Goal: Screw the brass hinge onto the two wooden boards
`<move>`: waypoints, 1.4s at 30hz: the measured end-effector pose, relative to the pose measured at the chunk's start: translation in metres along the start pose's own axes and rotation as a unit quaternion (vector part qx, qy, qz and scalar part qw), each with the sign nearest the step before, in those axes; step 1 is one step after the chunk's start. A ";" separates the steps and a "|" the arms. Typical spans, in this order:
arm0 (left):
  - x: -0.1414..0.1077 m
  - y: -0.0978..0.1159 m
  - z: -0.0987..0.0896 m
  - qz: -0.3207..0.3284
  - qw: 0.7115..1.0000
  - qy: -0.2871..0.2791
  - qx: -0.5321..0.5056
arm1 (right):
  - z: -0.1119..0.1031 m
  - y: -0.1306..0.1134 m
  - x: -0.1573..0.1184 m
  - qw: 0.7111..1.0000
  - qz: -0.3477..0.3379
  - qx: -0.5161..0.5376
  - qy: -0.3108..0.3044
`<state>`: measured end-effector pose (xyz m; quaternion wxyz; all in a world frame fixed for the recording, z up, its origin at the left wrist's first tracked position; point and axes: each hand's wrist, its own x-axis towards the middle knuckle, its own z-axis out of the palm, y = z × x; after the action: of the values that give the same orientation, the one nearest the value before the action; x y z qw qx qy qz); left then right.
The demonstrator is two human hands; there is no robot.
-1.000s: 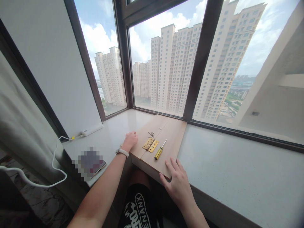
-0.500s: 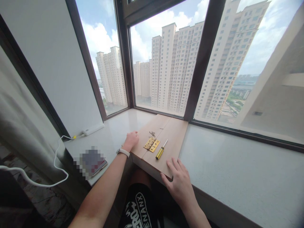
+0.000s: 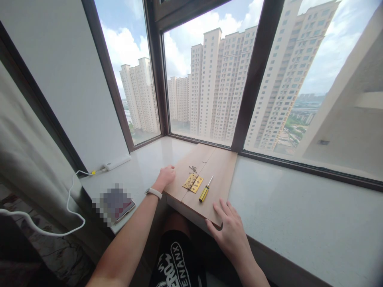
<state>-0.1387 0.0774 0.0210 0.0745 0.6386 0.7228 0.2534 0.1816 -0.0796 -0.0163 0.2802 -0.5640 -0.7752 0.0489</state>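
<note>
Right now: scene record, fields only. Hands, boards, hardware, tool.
left hand: curled on the left edge of the wooden boards
right hand: fingers spread over the boards' near right corner
hinge: brass, flat across the seam
screwdriver: yellow handle, lying right of hinge
screws: loose, beyond hinge
support: windowsill

Your left hand point(image 3: 165, 175) curls against the left edge of the two light wooden boards point(image 3: 206, 181) on the pale stone worktop point(image 3: 299, 215). Your right hand point(image 3: 229, 227) lies flat on their near right corner. Between them lie a brass hinge point(image 3: 193, 183) and a yellow-handled screwdriver point(image 3: 205, 191).
</note>
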 end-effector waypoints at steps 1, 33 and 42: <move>-0.001 0.000 0.001 0.003 1.000 -0.001 -0.003 | -0.001 0.001 -0.001 1.000 0.001 -0.001 0.001; -0.089 0.113 0.060 0.130 0.963 -0.147 -0.184 | -0.117 0.113 -0.106 0.989 0.150 0.009 -0.017; -0.122 0.161 0.081 0.142 0.946 -0.206 -0.207 | -0.160 0.154 -0.140 0.980 0.196 0.043 -0.017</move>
<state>0.0596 -0.0088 -0.0007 0.3151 0.7435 0.5253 0.2683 0.4192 -0.1894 0.0043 0.2757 -0.6914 -0.6516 0.1460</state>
